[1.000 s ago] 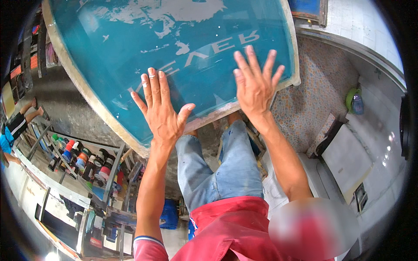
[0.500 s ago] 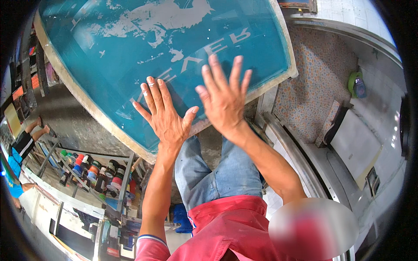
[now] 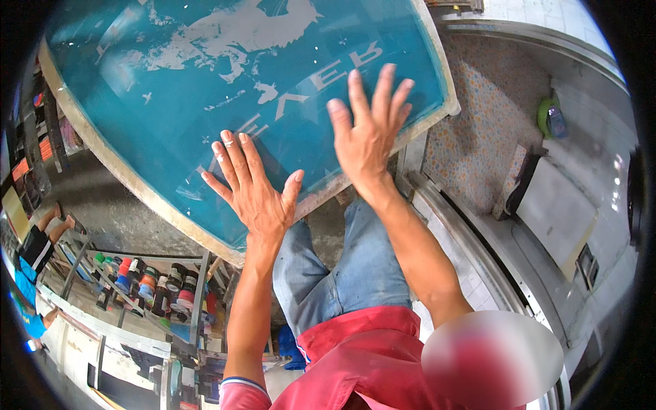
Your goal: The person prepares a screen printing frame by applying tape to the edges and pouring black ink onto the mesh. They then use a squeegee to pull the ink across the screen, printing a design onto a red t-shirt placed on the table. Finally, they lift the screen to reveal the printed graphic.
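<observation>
Forward, the blue screen (image 3: 171, 123) extends beyond the left hand (image 3: 260, 205) and right hand (image 3: 369, 143), both splayed, empty; the left is closer to its near corner.

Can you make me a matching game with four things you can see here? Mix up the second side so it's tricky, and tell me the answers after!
Things:
1. framed screen
2. left hand
3. jeans
4. tubs

What fits:
A. light blue, worn on the legs
B. many colours, bunched together at the picture's lower left
C. teal with a pale border
D. spread open, with white flecks

Right pairs: 1-C, 2-D, 3-A, 4-B.
</observation>
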The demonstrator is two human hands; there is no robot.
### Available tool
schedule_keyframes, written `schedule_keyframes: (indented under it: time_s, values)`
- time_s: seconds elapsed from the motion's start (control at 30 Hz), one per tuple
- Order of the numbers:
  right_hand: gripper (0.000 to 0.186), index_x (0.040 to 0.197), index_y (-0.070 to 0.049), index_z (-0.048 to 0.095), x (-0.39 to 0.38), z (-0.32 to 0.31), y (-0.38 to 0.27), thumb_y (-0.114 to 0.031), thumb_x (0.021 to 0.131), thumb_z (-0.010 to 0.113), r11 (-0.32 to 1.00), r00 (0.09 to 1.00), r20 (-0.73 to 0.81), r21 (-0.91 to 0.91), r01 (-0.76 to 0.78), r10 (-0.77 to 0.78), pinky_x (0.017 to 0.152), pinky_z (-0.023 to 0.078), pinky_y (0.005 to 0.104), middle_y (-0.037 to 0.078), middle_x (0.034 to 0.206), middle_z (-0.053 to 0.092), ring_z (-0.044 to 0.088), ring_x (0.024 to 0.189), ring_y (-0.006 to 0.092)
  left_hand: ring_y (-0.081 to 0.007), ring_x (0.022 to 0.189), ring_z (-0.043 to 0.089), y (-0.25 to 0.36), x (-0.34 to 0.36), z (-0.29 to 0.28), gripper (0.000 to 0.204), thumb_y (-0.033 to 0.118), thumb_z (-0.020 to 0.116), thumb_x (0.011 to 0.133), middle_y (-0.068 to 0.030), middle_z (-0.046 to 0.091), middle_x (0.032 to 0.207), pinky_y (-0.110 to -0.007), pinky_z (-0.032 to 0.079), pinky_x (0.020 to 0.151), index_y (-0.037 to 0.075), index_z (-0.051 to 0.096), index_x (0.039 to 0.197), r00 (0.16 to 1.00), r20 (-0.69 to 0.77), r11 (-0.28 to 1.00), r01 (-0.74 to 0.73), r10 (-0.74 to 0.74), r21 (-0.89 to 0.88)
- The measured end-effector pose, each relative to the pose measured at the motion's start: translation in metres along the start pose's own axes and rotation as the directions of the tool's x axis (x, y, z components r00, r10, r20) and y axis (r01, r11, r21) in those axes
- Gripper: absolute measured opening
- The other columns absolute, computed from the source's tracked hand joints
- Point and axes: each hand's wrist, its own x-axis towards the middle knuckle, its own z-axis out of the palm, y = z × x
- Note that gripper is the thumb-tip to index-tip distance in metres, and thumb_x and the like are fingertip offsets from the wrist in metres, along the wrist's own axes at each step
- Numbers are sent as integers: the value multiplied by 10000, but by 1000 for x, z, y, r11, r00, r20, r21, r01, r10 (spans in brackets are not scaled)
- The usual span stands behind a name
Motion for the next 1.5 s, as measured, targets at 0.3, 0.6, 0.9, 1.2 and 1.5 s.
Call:
schedule_keyframes:
  time_s: [0.3, 0.6, 0.9, 1.2, 1.5]
  values:
    - [449, 1286, -176, 654, 7, -13, 15, -457, 943, 579, 997, 998, -7, -40, 62, -62, 1070, 123, 766, 177, 1598, 255, 59, 1452, 550, -338, 1521, 85, 0, -3, 0, 968, 722, 415, 896, -165, 182, 1629, -571, -74, 1178, 12, 267, 1537, 1000, -5, 1000, 11, -11, -2]
    - [577, 1399, -198, 546, -15, -9, -24, -513, 916, 582, 981, 963, 185, 21, 195, -195, 1072, 103, 769, 140, 1586, 297, 103, 1454, 529, -343, 1522, 76, -2, -1, -2, 979, 731, 381, 901, -174, 153, 1635, -565, -83, 1176, 11, 233, 1548, 1000, 18, 1000, 9, -9, 11]
    - [481, 1342, -317, 599, 18, -2, -1, -545, 920, 566, 962, 967, 80, -107, 251, -244, 1080, 82, 765, 97, 1569, 346, 161, 1446, 522, -345, 1522, 74, 1, 0, -5, 955, 707, 385, 915, -183, 160, 1631, -568, -89, 1174, 6, 233, 1546, 999, 30, 1000, 13, -13, 0]
    - [459, 1364, -325, 581, 14, 2, -10, -511, 945, 553, 994, 997, -33, -88, 71, -74, 1087, 82, 756, 135, 1591, 294, 114, 1455, 522, -328, 1523, 84, 2, 2, -2, 952, 700, 430, 904, -171, 176, 1630, -578, -84, 1173, 8, 263, 1537, 999, 26, 1000, 21, -21, -16]
    - [603, 1469, -89, 443, -5, -3, -37, -424, 975, 527, 976, 970, 107, 41, 213, -217, 1121, 116, 693, 124, 1568, 350, 185, 1468, 460, -351, 1521, 81, 4, 4, -9, 975, 709, 434, 886, -196, 179, 1624, -584, -80, 1172, 0, 271, 1534, 999, 51, 997, 22, -18, -78]
